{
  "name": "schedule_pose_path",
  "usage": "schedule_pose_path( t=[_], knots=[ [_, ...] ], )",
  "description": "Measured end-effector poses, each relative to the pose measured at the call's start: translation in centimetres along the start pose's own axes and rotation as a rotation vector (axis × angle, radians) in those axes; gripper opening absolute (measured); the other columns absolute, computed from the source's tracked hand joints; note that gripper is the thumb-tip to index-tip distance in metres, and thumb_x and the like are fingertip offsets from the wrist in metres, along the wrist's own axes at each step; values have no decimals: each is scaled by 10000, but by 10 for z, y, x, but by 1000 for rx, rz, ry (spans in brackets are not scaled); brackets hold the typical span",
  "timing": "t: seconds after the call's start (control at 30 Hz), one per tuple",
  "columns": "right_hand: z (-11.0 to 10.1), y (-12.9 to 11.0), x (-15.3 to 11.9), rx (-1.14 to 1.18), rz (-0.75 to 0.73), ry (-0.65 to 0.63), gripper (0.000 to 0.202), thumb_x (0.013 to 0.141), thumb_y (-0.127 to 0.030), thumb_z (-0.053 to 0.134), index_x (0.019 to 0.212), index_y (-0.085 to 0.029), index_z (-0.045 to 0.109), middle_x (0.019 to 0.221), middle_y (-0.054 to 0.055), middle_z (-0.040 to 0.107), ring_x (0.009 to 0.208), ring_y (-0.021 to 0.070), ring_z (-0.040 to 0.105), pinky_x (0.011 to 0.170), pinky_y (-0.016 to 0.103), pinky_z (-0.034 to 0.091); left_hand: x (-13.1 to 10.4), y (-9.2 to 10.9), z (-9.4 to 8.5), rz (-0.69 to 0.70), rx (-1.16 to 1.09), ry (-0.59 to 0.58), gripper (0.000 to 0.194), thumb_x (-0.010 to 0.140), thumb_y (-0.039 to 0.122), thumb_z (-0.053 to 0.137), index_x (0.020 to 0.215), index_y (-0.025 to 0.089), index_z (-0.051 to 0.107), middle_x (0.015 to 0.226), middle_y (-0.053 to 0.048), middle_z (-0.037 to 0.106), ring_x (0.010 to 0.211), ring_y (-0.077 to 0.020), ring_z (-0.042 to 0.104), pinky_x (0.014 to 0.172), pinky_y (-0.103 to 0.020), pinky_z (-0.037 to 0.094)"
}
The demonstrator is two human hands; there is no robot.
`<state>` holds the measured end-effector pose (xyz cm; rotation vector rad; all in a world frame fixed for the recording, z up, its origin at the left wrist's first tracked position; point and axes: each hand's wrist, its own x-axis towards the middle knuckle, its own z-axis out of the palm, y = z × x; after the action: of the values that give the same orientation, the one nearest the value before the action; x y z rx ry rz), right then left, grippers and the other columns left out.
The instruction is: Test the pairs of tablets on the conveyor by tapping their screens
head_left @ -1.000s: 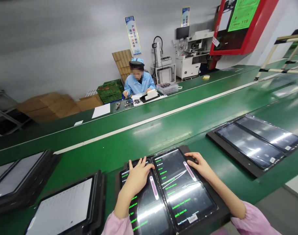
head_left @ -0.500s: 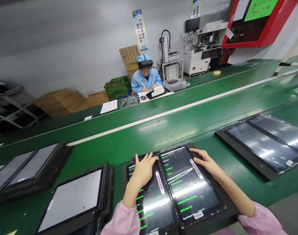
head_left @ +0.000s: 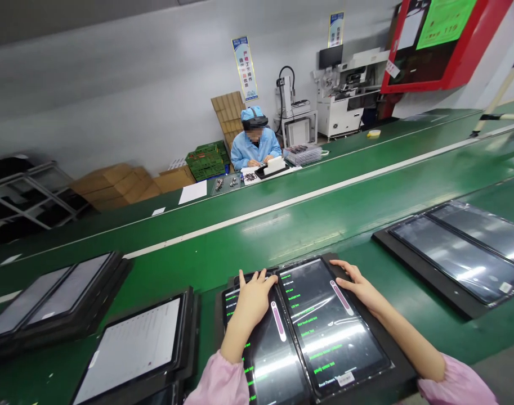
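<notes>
Two tablets lie side by side in a dark tray (head_left: 398,368) in front of me. Green test lists and a purple slider bar glow on the left tablet (head_left: 277,360) and the right tablet (head_left: 324,332). My left hand (head_left: 251,301) rests over the top of the left tablet, fingers spread, thumb side by the seam between the two screens; it covers part of the list. At the upper right edge of the right tablet lies my right hand (head_left: 356,287), fingers stretched and apart. Its thumb touches the screen's border, and its other fingers reach the tray's corner.
Another tray of dark tablets (head_left: 459,242) lies at the right. On the left are a tablet with a white screen (head_left: 132,343) and a stacked tray of tablets (head_left: 54,295). Across the green bench (head_left: 223,236), a co-worker in blue (head_left: 257,147) handles small parts.
The view has shifted slightly, so everything sits a little lower and further right. Both hands stay on the tablets, with almost no change in their position.
</notes>
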<state>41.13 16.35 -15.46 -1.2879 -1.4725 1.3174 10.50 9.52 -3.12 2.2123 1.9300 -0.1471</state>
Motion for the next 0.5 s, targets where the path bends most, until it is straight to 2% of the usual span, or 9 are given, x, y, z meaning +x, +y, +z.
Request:
schedule_pose_path(
  t=[0.1, 0.2, 0.27, 0.33, 0.4, 0.47, 0.5],
  knots=[
    [1, 4, 3, 9, -7, 15, 685, 718, -554, 699, 1336, -278, 594, 1217, 86, 519, 1249, 310, 494, 1115, 463, 395, 5, 6, 0, -13, 23, 18, 523, 956, 58, 290, 1326, 245, 608, 1550, -170, 460, 1448, -362, 423, 1186, -758, 125],
    [6, 1, 7, 14, -10, 42, 742, 706, -572, 691, 1363, -257, 546, 1202, 89, 517, 1198, 293, 522, 1094, 445, 418, 9, 8, -8, -11, 16, 0, 482, 997, 101, 262, 1275, 241, 630, 1538, -156, 483, 1439, -336, 445, 1205, -731, 107],
    [8, -2, 5, 18, -8, 58, 782, 706, -602, 672, 1379, -239, 509, 1177, 91, 531, 1153, 284, 551, 1062, 430, 448, -1, 2, -12, -26, -9, -23, 490, 1011, 129, 242, 1325, 249, 599, 1561, -139, 456, 1463, -317, 410, 1206, -729, 104],
    [3, -4, -5, 26, -4, 83, 810, 698, -650, 658, 1366, -220, 500, 1124, 94, 559, 1082, 284, 587, 1003, 420, 492, -27, -12, -10, -100, -93, -17, 517, 1017, 182, 237, 1471, 263, 472, 1613, -116, 372, 1509, -312, 318, 1201, -734, 120],
    [-7, -2, -27, 24, -7, 102, 750, 710, -691, 644, 1287, -221, 553, 1029, 83, 596, 985, 281, 612, 932, 405, 526, -69, -31, 2, -238, -251, 73, 547, 1024, 301, 245, 1559, 251, 348, 1632, -96, 342, 1523, -298, 287, 1237, -667, 164],
    [-20, 7, -60, -21, 1, 67, 598, 775, -717, 608, 1141, -244, 631, 908, 58, 619, 885, 268, 618, 844, 373, 543, -114, -48, 20, -410, -441, 184, 550, 1028, 413, 242, 1533, 262, 398, 1553, -87, 486, 1459, -283, 424, 1235, -536, 330],
    [-26, 12, -78, -68, 25, 11, 536, 820, -724, 576, 1063, -253, 657, 864, 46, 624, 844, 258, 619, 789, 350, 542, -134, -53, 28, -483, -518, 264, 499, 1028, 456, 292, 1480, 339, 468, 1474, -56, 574, 1412, -275, 491, 1198, -483, 409]
  ],
)
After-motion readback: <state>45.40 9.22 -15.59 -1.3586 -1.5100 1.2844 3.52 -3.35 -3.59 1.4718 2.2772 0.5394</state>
